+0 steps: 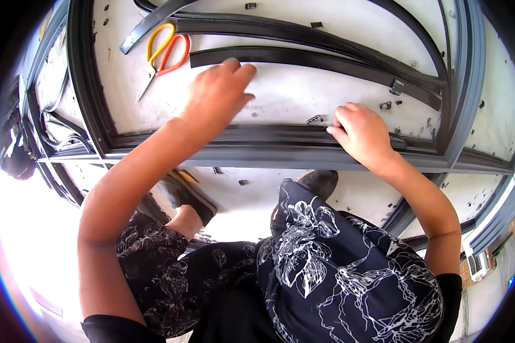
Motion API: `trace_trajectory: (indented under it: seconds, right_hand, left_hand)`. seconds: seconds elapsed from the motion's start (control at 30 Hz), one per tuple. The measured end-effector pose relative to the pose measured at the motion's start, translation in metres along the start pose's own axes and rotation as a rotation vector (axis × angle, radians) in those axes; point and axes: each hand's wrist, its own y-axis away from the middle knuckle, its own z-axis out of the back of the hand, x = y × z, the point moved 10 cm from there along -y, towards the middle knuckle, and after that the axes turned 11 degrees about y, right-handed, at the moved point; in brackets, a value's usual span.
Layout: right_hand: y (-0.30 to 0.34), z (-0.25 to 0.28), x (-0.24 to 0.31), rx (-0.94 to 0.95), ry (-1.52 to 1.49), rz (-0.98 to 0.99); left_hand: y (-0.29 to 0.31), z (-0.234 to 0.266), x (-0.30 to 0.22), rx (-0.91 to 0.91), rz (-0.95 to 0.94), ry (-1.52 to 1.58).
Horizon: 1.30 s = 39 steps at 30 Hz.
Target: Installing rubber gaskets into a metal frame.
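My left hand [217,91] is over the near edge of a flat black strip [286,55], its thumb and forefinger apart and nothing visible between them. Whether it touches the strip I cannot tell. My right hand [360,131] is closed at the inner edge of a dark grey metal frame [269,154], thumb against the curled fingers. What it grips, if anything, is hidden. A small dark clip-like piece [315,119] lies just left of it. Scissors [165,50] with one yellow and one red handle loop lie beyond my left hand, blades towards me.
More long black strips [303,34] curve across the white floor inside the frame. A small metal-looking block [396,87] sits on one strip, and several dark bits are scattered around. My shoes [186,197] are on the near side of the frame bar. Other frame bars [83,74] stand at left.
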Motion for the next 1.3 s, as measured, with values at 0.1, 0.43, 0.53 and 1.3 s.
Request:
trace_trajectory:
  seconds: [0.1, 0.43, 0.53, 1.3]
  right_hand:
    - [-0.002, 0.0, 0.001, 0.033, 0.042, 0.002]
    - [-0.002, 0.004, 0.014, -0.055, 0.155, 0.029]
    - [-0.004, 0.014, 0.033, -0.14, 0.088, 0.087]
    - [-0.034, -0.016, 0.06, -0.014, 0.098, 0.067]
  left_hand:
    - [0.006, -0.041, -0.003, 0.286, 0.022, 0.077]
    - [0.012, -0.081, -0.011, 0.313, 0.058, -0.004]
    - [0.008, -0.081, -0.004, 0.301, 0.141, -0.032]
    - [0.002, -0.097, -0.019, 0.342, 0.111, 0.089]
